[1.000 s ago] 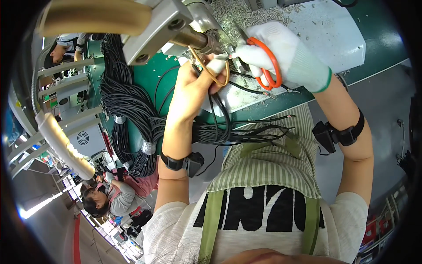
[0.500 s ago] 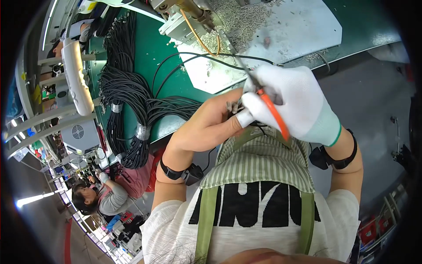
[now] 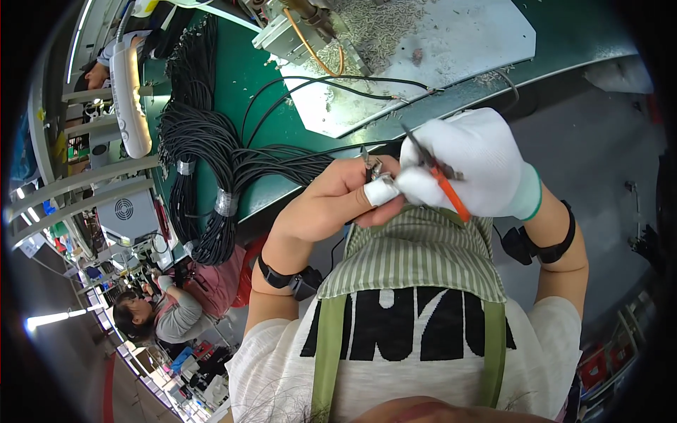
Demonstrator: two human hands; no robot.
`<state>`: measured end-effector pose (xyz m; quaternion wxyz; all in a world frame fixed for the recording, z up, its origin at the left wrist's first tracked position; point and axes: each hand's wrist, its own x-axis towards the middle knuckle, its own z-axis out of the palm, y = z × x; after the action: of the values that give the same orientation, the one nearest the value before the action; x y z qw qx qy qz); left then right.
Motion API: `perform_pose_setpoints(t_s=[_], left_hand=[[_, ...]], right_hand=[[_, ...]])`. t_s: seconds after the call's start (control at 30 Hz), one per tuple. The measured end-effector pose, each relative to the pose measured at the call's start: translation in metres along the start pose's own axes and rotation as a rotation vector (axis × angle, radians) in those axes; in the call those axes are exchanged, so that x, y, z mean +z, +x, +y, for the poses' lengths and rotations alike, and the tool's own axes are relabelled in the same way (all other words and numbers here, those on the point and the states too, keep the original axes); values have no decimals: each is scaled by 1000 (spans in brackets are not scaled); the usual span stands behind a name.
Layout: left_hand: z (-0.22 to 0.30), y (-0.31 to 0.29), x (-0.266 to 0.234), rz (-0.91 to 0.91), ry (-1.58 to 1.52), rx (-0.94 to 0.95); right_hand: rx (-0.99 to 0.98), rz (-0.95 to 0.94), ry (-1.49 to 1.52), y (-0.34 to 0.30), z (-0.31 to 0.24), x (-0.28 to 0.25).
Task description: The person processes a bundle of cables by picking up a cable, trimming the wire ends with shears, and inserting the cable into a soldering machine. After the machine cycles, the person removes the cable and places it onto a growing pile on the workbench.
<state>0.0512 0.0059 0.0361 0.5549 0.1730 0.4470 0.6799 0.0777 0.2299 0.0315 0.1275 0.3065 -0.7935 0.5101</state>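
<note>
My left hand (image 3: 321,194), bare with white wrapping on the thumb, is closed around stripped black cable ends (image 3: 374,168) whose silvery tips stick up between thumb and forefinger. In a white knit glove, my right hand (image 3: 486,162) grips orange-handled pliers (image 3: 450,190). Their dark jaws point up and left, apart from the cable tips. The gloved fingertips touch or nearly touch the wrapped thumb. Both hands are held over my green striped apron (image 3: 416,247), just off the bench edge.
Bundled black cables (image 3: 211,141) lie on the green bench (image 3: 236,63) at left. Loose cable ends rest on a pale plate (image 3: 479,42) strewn with small metallic bits, beneath a bench machine (image 3: 289,39). A lit lamp (image 3: 130,106) stands left; a co-worker (image 3: 173,310) sits beyond.
My right hand and the pliers have drawn slightly down, away from the plate, uncovering the loose cable ends there. My left hand has shifted a little left, and its cable tips now show more clearly.
</note>
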Motion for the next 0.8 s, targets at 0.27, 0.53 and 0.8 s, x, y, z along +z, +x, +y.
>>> perform_pose_setpoints(t_s=[0.27, 0.53, 0.8], left_hand=[[-5, 17, 31, 567, 272, 266], [-6, 24, 16, 538, 1385, 765], [-10, 12, 12, 345, 1547, 672]], right_hand=[[368, 302, 12, -3, -10, 11], [815, 72, 672, 6, -15, 0], [1070, -225, 1307, -17, -2, -1]])
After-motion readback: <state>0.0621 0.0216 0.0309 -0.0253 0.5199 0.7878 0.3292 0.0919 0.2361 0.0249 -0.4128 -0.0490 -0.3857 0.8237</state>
